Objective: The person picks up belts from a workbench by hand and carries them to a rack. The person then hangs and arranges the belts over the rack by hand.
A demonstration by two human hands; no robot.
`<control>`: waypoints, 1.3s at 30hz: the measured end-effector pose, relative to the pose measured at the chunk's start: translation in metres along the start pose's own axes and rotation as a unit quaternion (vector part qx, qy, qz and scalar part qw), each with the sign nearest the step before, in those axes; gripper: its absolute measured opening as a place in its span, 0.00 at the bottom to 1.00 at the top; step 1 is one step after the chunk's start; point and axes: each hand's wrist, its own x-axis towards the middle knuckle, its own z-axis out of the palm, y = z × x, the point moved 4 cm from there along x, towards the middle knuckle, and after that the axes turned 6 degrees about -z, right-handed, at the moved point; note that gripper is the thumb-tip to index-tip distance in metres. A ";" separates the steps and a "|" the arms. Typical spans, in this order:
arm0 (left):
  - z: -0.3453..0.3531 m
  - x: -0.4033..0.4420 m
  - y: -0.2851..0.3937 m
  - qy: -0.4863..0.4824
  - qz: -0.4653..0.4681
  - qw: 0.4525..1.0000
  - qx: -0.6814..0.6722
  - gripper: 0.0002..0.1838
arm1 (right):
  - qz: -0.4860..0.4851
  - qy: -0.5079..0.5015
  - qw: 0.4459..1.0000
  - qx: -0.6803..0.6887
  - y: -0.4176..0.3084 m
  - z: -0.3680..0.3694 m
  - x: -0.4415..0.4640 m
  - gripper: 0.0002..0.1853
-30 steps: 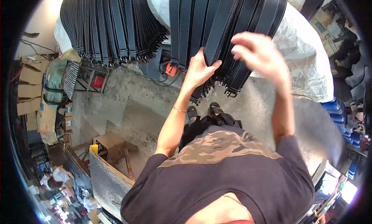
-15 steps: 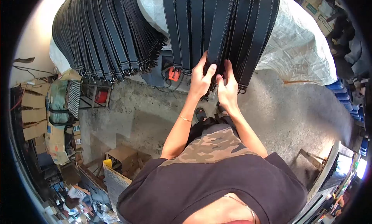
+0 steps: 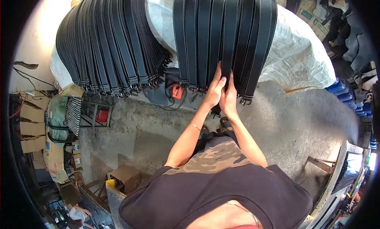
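Black strap point(image 3: 228, 51) between left fingers point(image 3: 218, 72) and right fingers point(image 3: 232, 80), straps point(image 3: 191, 51) alongside

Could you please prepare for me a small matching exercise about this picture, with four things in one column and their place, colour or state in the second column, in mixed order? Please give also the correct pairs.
Column one
1. Straps
2. Bracelet
3. Draped sheet
4. Right hand

Column two
A. Close beside the left hand, at the lower part of the hanging row
B. White, lying underneath the rows
C. Worn around the left wrist
D. Black, with pale stitching

Right pairs
1-D, 2-C, 3-B, 4-A
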 end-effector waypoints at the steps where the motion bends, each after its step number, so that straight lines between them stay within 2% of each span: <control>1: 0.000 0.003 0.003 -0.001 0.006 1.000 -0.001 0.34 | -0.006 0.002 1.000 -0.001 -0.001 0.001 0.001 0.33; 3: 0.001 0.009 0.007 -0.017 -0.010 1.000 0.020 0.33 | 0.001 0.028 0.999 -0.046 -0.003 0.000 0.007 0.32; 4: -0.002 0.009 0.011 0.026 0.010 0.999 0.045 0.30 | -0.038 0.036 0.994 -0.092 -0.003 0.000 0.008 0.31; 5: -0.005 0.004 0.020 0.068 0.031 0.995 0.070 0.27 | -0.033 0.021 0.996 -0.076 -0.011 -0.002 0.005 0.31; 7: -0.006 -0.009 0.039 0.112 0.017 0.988 0.109 0.24 | -0.100 0.022 0.986 -0.133 -0.025 -0.008 -0.001 0.30; 9: -0.007 -0.017 0.045 0.183 0.061 0.962 0.191 0.21 | -0.103 0.004 0.985 -0.140 -0.043 -0.015 -0.004 0.28; 11: -0.006 -0.019 0.049 0.213 0.071 0.956 0.187 0.22 | -0.096 0.023 0.984 -0.148 -0.052 -0.020 -0.003 0.24; 14: -0.003 -0.014 0.055 0.232 0.093 0.939 0.235 0.23 | -0.063 0.004 0.992 -0.114 -0.062 -0.033 0.005 0.23; 15: -0.002 -0.010 0.055 0.236 0.100 0.937 0.237 0.24 | -0.108 -0.023 0.982 -0.153 -0.069 -0.038 0.011 0.19; 16: 0.000 -0.006 0.057 0.237 0.090 0.943 0.217 0.26 | -0.117 -0.030 0.983 -0.137 -0.088 -0.046 0.024 0.17; 17: 0.003 0.001 0.068 0.258 0.124 0.933 0.220 0.26 | -0.130 -0.037 0.983 -0.121 -0.114 -0.054 0.043 0.14; 19: 0.004 0.009 0.076 0.271 0.137 0.916 0.262 0.25 | -0.280 0.006 0.941 -0.192 -0.156 -0.075 0.082 0.12; 23: 0.004 0.008 0.085 0.302 0.132 0.895 0.301 0.21 | -0.354 -0.076 0.907 -0.214 -0.191 -0.095 0.206 0.18; 25: 0.002 0.003 0.090 0.302 0.149 0.892 0.300 0.22 | -0.410 -0.131 0.851 -0.301 -0.198 -0.094 0.272 0.25; 27: -0.001 0.000 0.093 0.314 0.158 0.898 0.263 0.21 | -0.414 -0.218 0.791 -0.395 -0.193 -0.079 0.322 0.32; 28: -0.003 -0.001 0.092 0.313 0.162 0.905 0.240 0.21 | -0.423 -0.269 0.768 -0.399 -0.188 -0.072 0.338 0.35; 29: -0.004 -0.002 0.091 0.302 0.141 0.921 0.203 0.21 | -0.503 -0.299 0.703 -0.405 -0.174 -0.069 0.363 0.34; 31: -0.005 -0.004 0.096 0.304 0.132 0.928 0.170 0.21 | -0.482 -0.350 0.642 -0.483 -0.174 -0.062 0.389 0.30; 32: -0.007 -0.006 0.101 0.295 0.131 0.930 0.175 0.22 | -0.407 -0.374 0.684 -0.476 -0.179 -0.060 0.394 0.25; 35: -0.012 -0.003 0.107 0.271 0.126 0.938 0.173 0.23 | -0.364 -0.387 0.693 -0.487 -0.191 -0.063 0.399 0.23; 36: -0.013 -0.001 0.113 0.279 0.123 0.936 0.176 0.22 | -0.473 -0.380 0.652 -0.455 -0.192 -0.064 0.402 0.24; 39: -0.013 0.007 0.128 0.292 0.134 0.929 0.185 0.22 | -0.489 -0.381 0.644 -0.448 -0.200 -0.062 0.423 0.27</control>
